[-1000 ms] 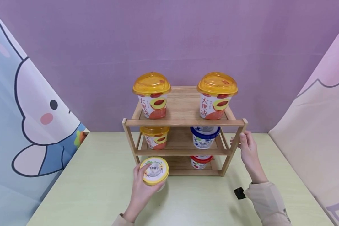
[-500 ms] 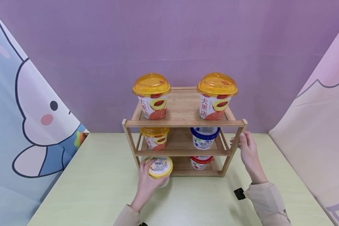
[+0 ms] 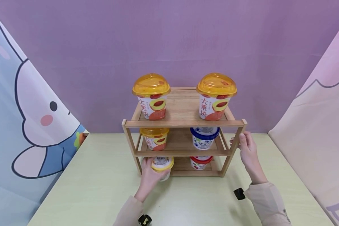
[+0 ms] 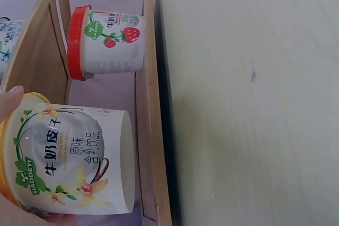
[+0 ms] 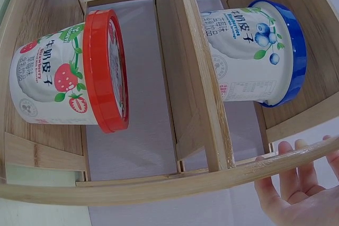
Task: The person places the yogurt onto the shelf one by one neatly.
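Note:
My left hand (image 3: 152,178) grips a white tub with a yellow lid (image 3: 163,164) at the left of the wooden rack's lowest shelf. In the left wrist view this tub (image 4: 69,157) overlaps the shelf's front rail, its flower print facing the camera. At the rack's right side, my right hand (image 3: 250,152) holds the front post of the wooden rack (image 3: 183,124). The right wrist view has the fingers (image 5: 288,181) at that post. A red-lidded strawberry tub (image 5: 58,78) stands on the lowest shelf's right, below a blue-lidded blueberry tub (image 5: 249,51) on the middle shelf.
Two fruit cups with orange domed lids, one left (image 3: 153,106) and one right (image 3: 214,106), stand on the top shelf. A similar cup (image 3: 155,141) sits at the middle shelf's left. A pale table (image 3: 96,194) carries the rack, with a purple cloth (image 3: 169,40) behind.
My left hand has moved the yellow-lidded tub forward and slightly right, from in front of the rack to the lowest shelf's opening. The right hand stays at the post.

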The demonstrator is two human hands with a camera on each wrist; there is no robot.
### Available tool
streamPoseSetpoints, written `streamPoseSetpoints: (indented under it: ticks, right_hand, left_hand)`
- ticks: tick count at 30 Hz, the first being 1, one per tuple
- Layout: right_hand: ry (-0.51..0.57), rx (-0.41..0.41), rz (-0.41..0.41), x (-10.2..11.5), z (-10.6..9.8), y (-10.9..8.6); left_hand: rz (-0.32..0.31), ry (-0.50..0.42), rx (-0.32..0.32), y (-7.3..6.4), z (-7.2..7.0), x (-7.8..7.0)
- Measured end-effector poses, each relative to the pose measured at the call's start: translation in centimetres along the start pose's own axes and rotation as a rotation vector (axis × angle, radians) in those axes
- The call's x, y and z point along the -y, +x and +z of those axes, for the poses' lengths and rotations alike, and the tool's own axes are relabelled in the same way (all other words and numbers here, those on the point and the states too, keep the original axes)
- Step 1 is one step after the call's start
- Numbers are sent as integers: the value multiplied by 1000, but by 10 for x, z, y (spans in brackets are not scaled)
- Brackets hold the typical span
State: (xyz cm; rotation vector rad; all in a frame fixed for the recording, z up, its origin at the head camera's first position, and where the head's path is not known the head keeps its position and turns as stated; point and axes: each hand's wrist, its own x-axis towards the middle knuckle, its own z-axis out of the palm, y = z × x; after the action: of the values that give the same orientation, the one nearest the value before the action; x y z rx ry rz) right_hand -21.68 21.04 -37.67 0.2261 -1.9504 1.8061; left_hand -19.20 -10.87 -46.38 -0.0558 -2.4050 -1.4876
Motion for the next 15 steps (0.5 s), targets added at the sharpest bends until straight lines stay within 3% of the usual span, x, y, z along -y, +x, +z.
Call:
streamPoseSetpoints:
  ticks: [15]
  right_hand:
    - [-10, 0, -4, -1, 0, 0]
  left_hand:
    - [7, -57, 19, 18, 12, 10]
